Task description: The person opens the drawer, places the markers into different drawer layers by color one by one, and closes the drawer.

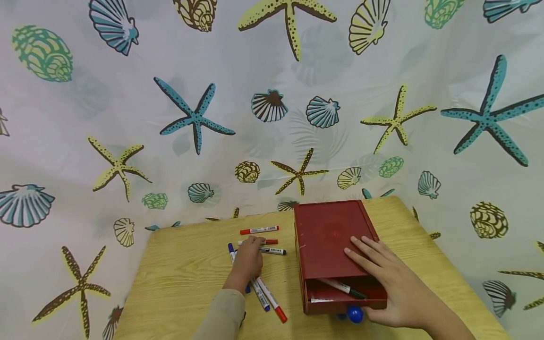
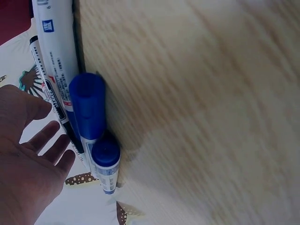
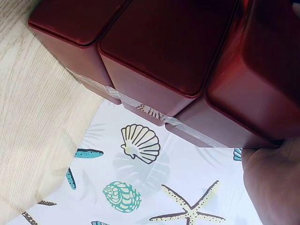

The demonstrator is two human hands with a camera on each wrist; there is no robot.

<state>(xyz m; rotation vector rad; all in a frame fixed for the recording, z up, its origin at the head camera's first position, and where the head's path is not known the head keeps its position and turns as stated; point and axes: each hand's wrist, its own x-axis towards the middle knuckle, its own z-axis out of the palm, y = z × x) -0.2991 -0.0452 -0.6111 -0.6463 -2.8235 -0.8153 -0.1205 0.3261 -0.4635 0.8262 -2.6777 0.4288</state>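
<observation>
My left hand [image 1: 250, 259] reaches over several whiteboard markers on the table. In the left wrist view its thumb and fingers [image 2: 55, 149] stand apart, beside a black-capped marker [image 2: 55, 101] and blue-capped markers [image 2: 88, 105], with nothing gripped between them. On the right stands a dark red drawer box [image 1: 331, 236]. My right hand [image 1: 393, 283] rests on it, straight fingers spread over the top and thumb by the drawer front [image 1: 318, 308]. A black-capped marker [image 1: 342, 287] lies inside the open front, above a blue ball-shaped knob [image 1: 354, 314].
A red marker [image 1: 259, 230] lies farthest back on the wooden table [image 1: 182, 278]. A red-capped marker [image 1: 272, 300] and a blue-capped one [image 1: 260, 295] lie nearer. Clear tape [image 3: 140, 107] runs across the box's stacked sections. A shell-and-starfish curtain [image 1: 272, 137] hangs behind.
</observation>
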